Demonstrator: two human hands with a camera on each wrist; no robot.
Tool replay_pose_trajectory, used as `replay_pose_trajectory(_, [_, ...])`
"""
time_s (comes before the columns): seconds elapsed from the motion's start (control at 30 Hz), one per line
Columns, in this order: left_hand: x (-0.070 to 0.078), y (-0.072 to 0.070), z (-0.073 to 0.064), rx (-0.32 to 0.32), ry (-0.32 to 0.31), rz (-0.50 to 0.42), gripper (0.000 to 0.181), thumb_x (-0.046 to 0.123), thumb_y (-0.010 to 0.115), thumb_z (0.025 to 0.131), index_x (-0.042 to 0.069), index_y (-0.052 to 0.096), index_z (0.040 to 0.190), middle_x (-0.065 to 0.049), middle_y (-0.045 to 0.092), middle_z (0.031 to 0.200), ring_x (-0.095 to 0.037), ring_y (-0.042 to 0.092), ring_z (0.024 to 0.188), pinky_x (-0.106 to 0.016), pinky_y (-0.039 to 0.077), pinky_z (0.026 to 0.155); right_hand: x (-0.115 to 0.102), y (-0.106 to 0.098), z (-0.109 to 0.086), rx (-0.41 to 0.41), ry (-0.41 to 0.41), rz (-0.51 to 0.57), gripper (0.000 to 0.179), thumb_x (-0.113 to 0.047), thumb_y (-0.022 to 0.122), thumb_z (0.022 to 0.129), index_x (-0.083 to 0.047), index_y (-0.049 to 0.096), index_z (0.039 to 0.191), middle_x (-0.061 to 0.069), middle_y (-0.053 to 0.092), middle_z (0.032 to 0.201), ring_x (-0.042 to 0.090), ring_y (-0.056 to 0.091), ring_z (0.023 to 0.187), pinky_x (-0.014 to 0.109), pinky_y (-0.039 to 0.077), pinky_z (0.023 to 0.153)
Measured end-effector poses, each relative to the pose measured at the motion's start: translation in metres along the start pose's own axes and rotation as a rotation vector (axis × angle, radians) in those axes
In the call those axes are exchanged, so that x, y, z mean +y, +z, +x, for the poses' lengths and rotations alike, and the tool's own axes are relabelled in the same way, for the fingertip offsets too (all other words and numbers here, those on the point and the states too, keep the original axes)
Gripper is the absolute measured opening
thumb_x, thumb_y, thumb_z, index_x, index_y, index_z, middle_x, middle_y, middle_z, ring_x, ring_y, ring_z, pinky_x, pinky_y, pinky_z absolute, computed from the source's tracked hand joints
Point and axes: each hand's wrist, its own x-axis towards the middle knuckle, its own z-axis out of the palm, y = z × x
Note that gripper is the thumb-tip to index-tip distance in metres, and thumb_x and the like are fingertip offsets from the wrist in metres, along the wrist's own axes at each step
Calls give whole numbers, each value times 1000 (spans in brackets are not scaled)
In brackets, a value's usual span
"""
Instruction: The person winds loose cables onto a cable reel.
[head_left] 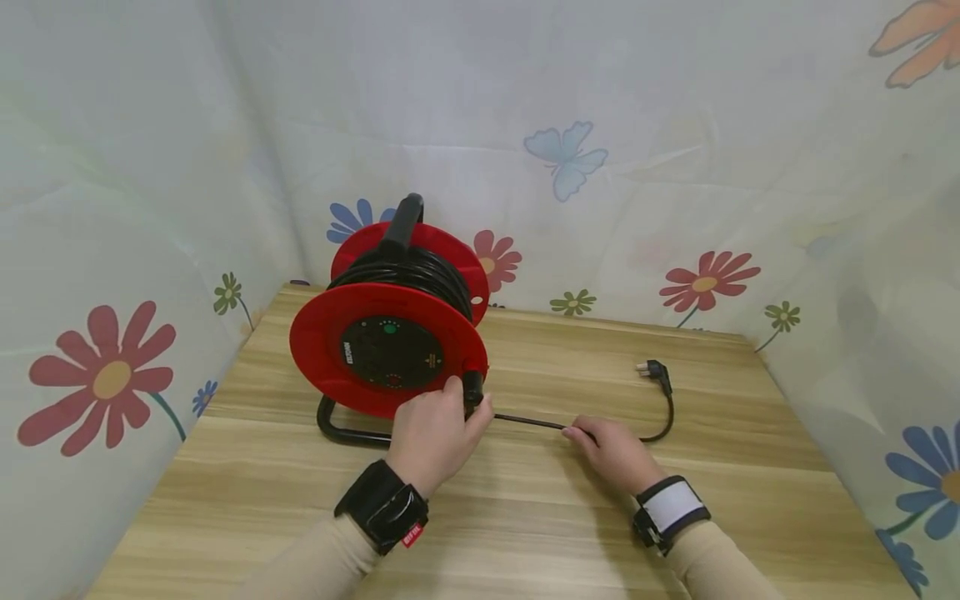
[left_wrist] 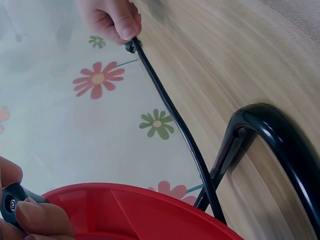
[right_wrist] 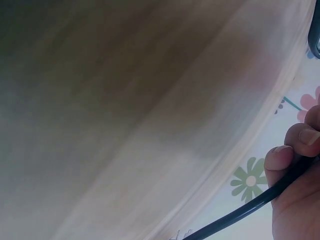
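Observation:
A red cable reel [head_left: 315, 346] with a black top handle and black cable wound on its drum stands at the left of the table. My left hand [head_left: 435, 429] grips the small black crank knob [head_left: 472, 387] at the reel's lower right rim; in the left wrist view fingers curl round that knob [left_wrist: 22, 200]. To its right, my right hand [head_left: 611, 450] holds the black cable [head_left: 528, 421], which runs fairly straight from the reel. In the right wrist view the cable [right_wrist: 240, 212] passes through the curled fingers. Past this hand the cable bends up to a black plug [head_left: 656, 371].
The reel rests on a black tubular stand [head_left: 352, 436], near the left edge of the wood-grain table [head_left: 525, 517]. Pale flower-patterned cloth [head_left: 465, 100] hangs behind the table and on both sides. The plug lies toward the table's back right, prongs facing left.

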Motion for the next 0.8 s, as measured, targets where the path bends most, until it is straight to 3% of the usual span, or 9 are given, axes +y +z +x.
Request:
replay_pose_trajectory(0.33, [-2,6,-4,-74,-38,-15,39,45,49,91,15,46,66,4,44,45,-10,39,39,-23,28,37,-10,2,6,8,-15,5,27,-40,52,96,-24,59,75,-11,47,60,5,44,54,28,39,52])
replay_pose_trajectory(0.8, [-12,19,-14,-100,-55,-10,41,46,47,91,13,47,66,3,42,45,-12,38,38,-25,26,36,-22,8,16,-17,-49,12,35,-50,44,96,-25,59,76,-12,49,62,4,45,56,27,41,52])
